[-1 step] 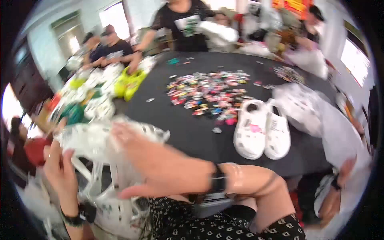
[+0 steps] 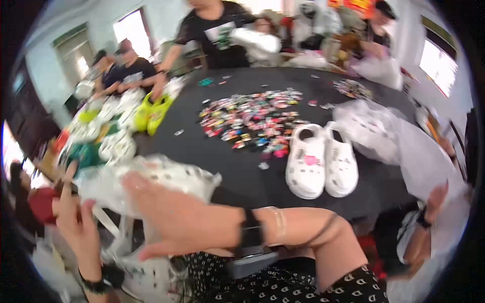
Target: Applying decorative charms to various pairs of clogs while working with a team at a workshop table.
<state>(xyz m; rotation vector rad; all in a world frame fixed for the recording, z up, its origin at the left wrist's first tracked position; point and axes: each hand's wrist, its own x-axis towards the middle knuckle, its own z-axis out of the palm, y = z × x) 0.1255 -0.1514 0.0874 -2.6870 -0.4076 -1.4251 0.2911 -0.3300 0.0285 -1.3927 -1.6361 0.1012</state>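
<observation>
A clear plastic bag (image 2: 108,183) with white clogs (image 2: 174,177) in it lies at the table's near left edge. Across it reaches my right hand (image 2: 174,214), stretched flat with the thumb apart and somewhat blurred; whether the palm presses on the bag is hidden. My left hand (image 2: 78,222) is raised by the bag's left end, fingers apart and nothing visible in them. To the right, a pair of white clogs (image 2: 305,174) stands on the black table (image 2: 242,187), one bearing a pink charm (image 2: 311,160).
A heap of small colourful charms (image 2: 252,118) covers mid-table. Yellow-green clogs (image 2: 151,115) and white clogs (image 2: 117,146) pile up at left. Plastic bags (image 2: 371,131) lie on the right. Co-workers stand or sit around; one's hand (image 2: 435,202) is at the right edge.
The whole view has shifted slightly, with the table's things sliding left in the picture. My right hand has moved a little left and nearer over the bag.
</observation>
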